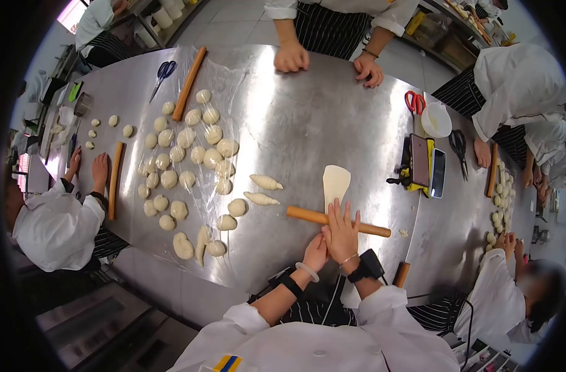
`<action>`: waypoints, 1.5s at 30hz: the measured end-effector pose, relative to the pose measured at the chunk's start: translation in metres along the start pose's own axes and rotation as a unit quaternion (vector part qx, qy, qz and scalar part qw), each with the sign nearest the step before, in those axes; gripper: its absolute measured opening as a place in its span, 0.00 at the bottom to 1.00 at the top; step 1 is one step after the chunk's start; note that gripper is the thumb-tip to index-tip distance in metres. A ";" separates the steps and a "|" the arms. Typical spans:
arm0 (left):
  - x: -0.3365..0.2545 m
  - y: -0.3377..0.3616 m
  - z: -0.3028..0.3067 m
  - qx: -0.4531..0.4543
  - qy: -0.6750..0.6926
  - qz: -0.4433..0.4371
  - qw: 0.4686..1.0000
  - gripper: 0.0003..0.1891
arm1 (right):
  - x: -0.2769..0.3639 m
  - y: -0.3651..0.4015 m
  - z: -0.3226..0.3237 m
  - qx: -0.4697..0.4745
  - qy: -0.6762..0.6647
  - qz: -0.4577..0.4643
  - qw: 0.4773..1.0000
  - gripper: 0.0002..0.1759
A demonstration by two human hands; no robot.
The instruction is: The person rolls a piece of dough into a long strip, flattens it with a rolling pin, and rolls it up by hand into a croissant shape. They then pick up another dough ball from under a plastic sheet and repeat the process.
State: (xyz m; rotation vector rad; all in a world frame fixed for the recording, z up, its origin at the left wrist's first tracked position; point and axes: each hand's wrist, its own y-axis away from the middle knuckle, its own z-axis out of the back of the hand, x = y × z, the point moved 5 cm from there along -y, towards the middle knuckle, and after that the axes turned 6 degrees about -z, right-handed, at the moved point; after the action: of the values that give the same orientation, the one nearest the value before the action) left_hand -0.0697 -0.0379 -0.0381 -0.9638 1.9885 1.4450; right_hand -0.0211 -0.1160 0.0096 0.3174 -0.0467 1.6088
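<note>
Fingers (334, 214) of the right hand (343, 240) straight, slightly spread, laid flat across the middle of a rolling pin (309, 214). Left hand (316, 255) just near-left, touching the right one; its fingers are mostly hidden, so I can't tell their state. Going left to right along the counter (283, 118), I see: a co-worker's hand (101, 170) near a second pin (115, 180); far, blue-handled scissors (164, 73), then a third pin (190, 84) by clear plastic film (221, 72); many dough pieces (186, 137), over or under the film I can't tell; two ridged dough rolls (266, 181). Centre: dough strip (337, 181), flat, wide end far, narrow end running to the pin under the fingers. Right: red-handled scissors (414, 101), white bowl (436, 119), phone (438, 175), black scissors (458, 147), then a fourth pin (493, 170) left of dough balls (505, 195).
</note>
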 end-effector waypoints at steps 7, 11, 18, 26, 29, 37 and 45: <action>0.015 0.000 0.005 0.016 -0.018 0.013 1.000 0.14 | -0.010 -0.099 0.019 -0.179 0.025 -0.061 0.982 0.37; 0.016 0.007 0.005 -0.005 0.005 0.001 1.000 0.14 | 0.008 0.008 -0.006 0.002 0.025 -0.050 0.998 0.38; 0.010 0.012 0.008 0.030 -0.026 0.021 0.999 0.13 | -0.014 -0.104 0.018 -0.172 -0.047 -0.076 0.981 0.38; 0.018 0.024 0.000 -0.039 0.005 -0.103 0.994 0.12 | -0.003 -0.051 0.009 -0.096 0.058 -0.058 0.992 0.35; 0.002 0.025 -0.002 0.026 0.081 0.022 0.996 0.13 | -0.015 -0.106 0.024 -0.179 0.047 -0.057 0.981 0.32; 0.020 0.024 0.009 0.001 0.062 0.041 0.997 0.13 | 0.005 -0.009 0.001 -0.042 0.044 -0.044 0.997 0.37; 0.034 0.031 0.011 0.037 0.038 0.020 0.998 0.13 | 0.017 0.029 -0.011 -0.011 -0.029 -0.046 0.998 0.39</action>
State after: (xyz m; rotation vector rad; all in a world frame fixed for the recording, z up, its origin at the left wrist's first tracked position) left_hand -0.1158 -0.0299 -0.0483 -0.9646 2.1130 1.3641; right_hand -0.0519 -0.0993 0.0075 0.3453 -0.0926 1.5072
